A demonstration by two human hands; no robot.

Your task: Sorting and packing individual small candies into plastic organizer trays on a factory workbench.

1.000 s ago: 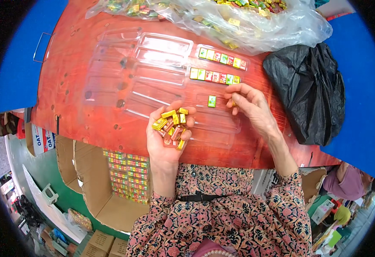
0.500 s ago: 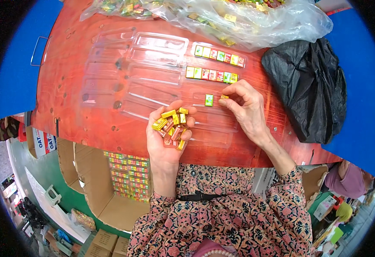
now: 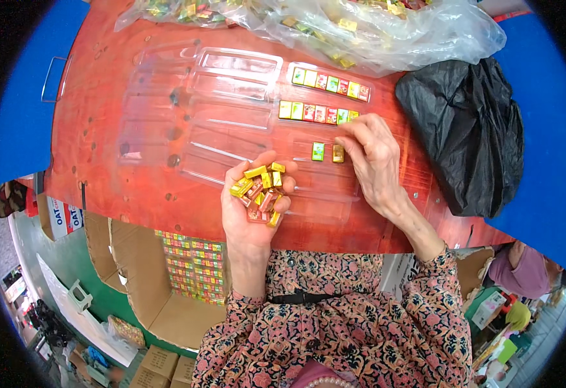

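My left hand (image 3: 252, 210) is cupped palm up, holding a pile of small wrapped sweets (image 3: 267, 187) in yellow and reddish-brown. Beside it lies a clear plastic tray (image 3: 302, 169) with a green sweet (image 3: 318, 152) and a yellow-brown sweet (image 3: 338, 153) spaced apart. My right hand (image 3: 377, 161) hovers at the yellow-brown sweet, thumb and forefinger by its upper edge with nothing seen between them. Beyond are two filled rows of green, yellow and red sweets, a nearer row (image 3: 320, 114) and a farther row (image 3: 332, 83), each in a clear tray.
Clear compartmented trays (image 3: 231, 116) cover the red table (image 3: 102, 136) to the left. At the back spreads a clear plastic bag (image 3: 419, 42) of sweets. A black plastic bag (image 3: 464, 136) lies on the right. Below the table edge, a cardboard box (image 3: 141, 278) holds packed sweets (image 3: 196, 268).
The yellow-brown sweet, held by my right hand before, now lies in the tray right of the green one. My right fingers have drawn slightly up from it. My left hand stays put.
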